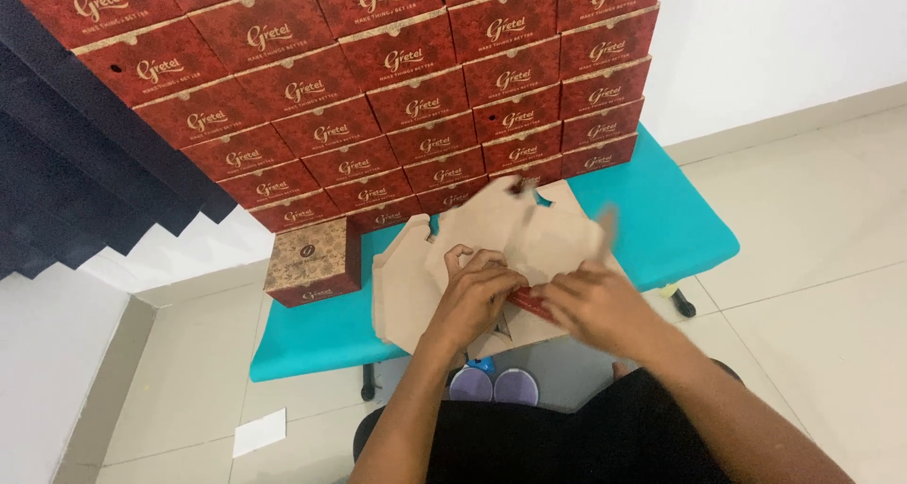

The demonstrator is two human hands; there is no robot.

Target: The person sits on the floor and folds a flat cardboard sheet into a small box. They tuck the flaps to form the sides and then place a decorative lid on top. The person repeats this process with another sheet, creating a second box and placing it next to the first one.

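From where I sit, the biggest thing in view is the wall of stacked red boxes (378, 78), filling the frame from nine o'clock round to one; every one of them is closed, so what they hold, if anything, I cannot see. Below it runs the teal bench (661, 220), its bare end out at three o'clock; on its near-left corner, at about nine o'clock from my hands, stands one single patterned box (314, 262), lid on, contents hidden too.

At the centre lies the flat brown cardboard blank (529, 234), still unfolded, brown side up with a red printed edge showing beneath my fingers; a second blank (402, 290) seems to lie under it towards eight o'clock, though the blur makes that a guess. I judge the step to be the first folds of box-making: nothing stands up as a wall yet.

My left hand (472, 295) pinches the blank's near edge, fingers curled over it; my right hand (590, 305) lies on the same edge at four o'clock, smeared by motion, so I cannot tell its grip; next move, I judge, calls for creasing a flap upward while the left holds firm.
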